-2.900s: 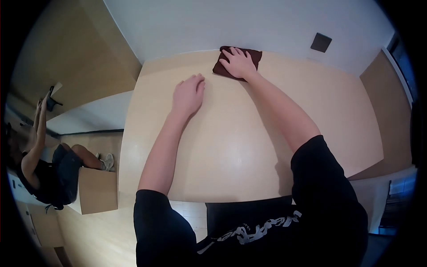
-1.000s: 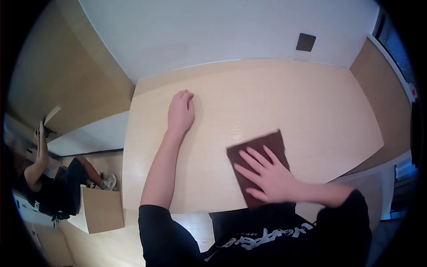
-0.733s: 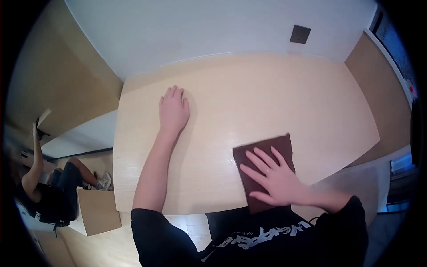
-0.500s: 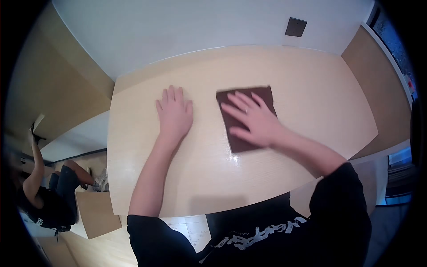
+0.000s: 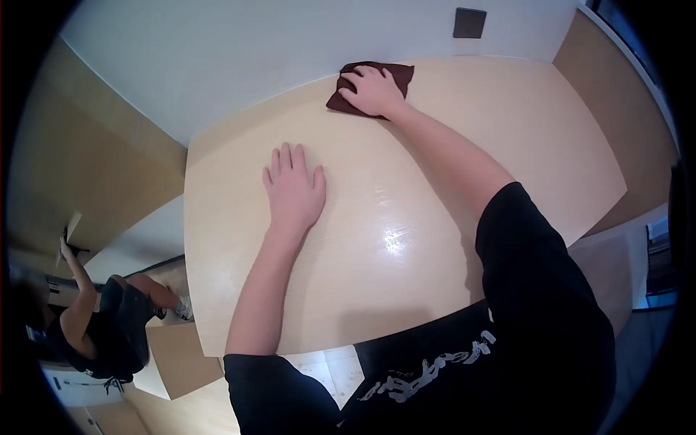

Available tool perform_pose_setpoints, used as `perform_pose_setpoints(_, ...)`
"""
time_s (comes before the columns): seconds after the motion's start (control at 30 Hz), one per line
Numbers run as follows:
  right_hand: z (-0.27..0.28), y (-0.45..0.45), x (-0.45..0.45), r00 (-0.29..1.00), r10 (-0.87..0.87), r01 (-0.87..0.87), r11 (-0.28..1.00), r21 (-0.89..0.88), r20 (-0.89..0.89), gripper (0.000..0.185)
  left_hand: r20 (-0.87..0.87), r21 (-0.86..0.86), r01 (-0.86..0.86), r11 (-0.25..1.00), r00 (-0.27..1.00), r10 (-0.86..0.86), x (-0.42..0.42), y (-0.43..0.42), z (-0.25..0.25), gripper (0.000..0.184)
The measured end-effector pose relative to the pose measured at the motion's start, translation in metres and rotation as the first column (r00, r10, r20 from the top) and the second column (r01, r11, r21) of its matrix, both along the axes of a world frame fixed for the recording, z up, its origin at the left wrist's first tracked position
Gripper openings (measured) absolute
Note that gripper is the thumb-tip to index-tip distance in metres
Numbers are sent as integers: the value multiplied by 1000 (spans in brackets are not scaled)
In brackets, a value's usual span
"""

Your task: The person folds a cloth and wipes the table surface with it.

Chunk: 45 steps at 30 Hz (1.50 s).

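A dark brown cloth [image 5: 400, 75] lies at the far edge of the pale wooden table [image 5: 348, 275], up against the wall. My right hand [image 5: 373, 90] rests on top of it, palm down with the fingers spread, pressing it to the surface; part of the cloth is hidden beneath. Left of the cloth and nearer to me, my left hand [image 5: 295, 188] lies flat on the bare wood, fingers apart, holding nothing. A wet-looking shine shows on the table between my arms.
Behind the table rises a white wall with a dark square plate [image 5: 470, 23]. At the left, another person [image 5: 109, 326] sits on a wooden box [image 5: 181, 359], arms raised to a small panel. A wooden side panel [image 5: 616, 94] stands at the right.
From near the front edge, my right hand and the cloth have moved across the table to the far edge by the wall. My left hand's fingers, earlier curled, are now spread flat.
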State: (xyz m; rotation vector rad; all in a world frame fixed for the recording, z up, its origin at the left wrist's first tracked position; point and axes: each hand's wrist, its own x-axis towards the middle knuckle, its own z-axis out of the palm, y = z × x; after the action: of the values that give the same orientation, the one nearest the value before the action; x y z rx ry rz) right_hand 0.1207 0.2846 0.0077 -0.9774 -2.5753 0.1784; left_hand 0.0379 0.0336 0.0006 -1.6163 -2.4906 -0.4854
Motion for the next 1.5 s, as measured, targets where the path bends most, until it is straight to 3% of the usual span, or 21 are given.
perform_pose_setpoints(0.13,0,-33,16,988,67,-72,997,35,136,61,5,-4,14,1000,1000,-14,-10,-1,-4,58)
perform_pose_setpoints(0.23,-1,-81,61,960,245,-251,967,29,137,60,21,-5,23,1000,1000,-23,-14,-3,-5,57)
perform_pose_setpoints(0.33,0,-146,127,913,390,-405,903,145,123,62,28,-18,22,1000,999,-22,-15,-6,-3,57)
perform_pose_setpoints(0.47,29,-224,207,827,522,-527,849,-35,209,66,35,-33,21,999,999,-20,-18,-5,-4,56)
perform_pose_setpoints(0.53,42,-248,228,809,531,-503,847,-169,253,64,34,-32,13,999,999,-12,-21,-5,-4,56)
perform_pose_setpoints(0.67,45,-266,237,830,474,-431,879,-202,293,61,17,-40,30,999,999,-29,-26,-8,-7,55)
perform_pose_setpoints(0.8,40,-247,227,826,502,-461,863,-205,256,58,10,-35,32,999,999,-32,-24,-9,-7,55)
perform_pose_setpoints(0.93,24,-189,186,855,446,-452,891,-42,265,56,10,-22,13,1000,1000,-13,-22,-12,-5,55)
perform_pose_setpoints(1.0,16,-148,156,912,384,-390,921,17,142,51,-8,9,37,999,999,-36,-23,-12,-8,56)
perform_pose_setpoints(1.07,10,-103,120,935,351,-351,936,-23,43,49,-15,2,30,1000,999,-30,-23,-10,-6,56)
perform_pose_setpoints(1.23,3,-15,35,980,192,-193,981,8,51,49,-40,15,25,1000,999,-25,-23,-11,-7,54)
perform_pose_setpoints(1.5,4,12,5,994,104,-104,995,3,45,48,-13,17,38,999,999,-37,-23,-8,-8,54)
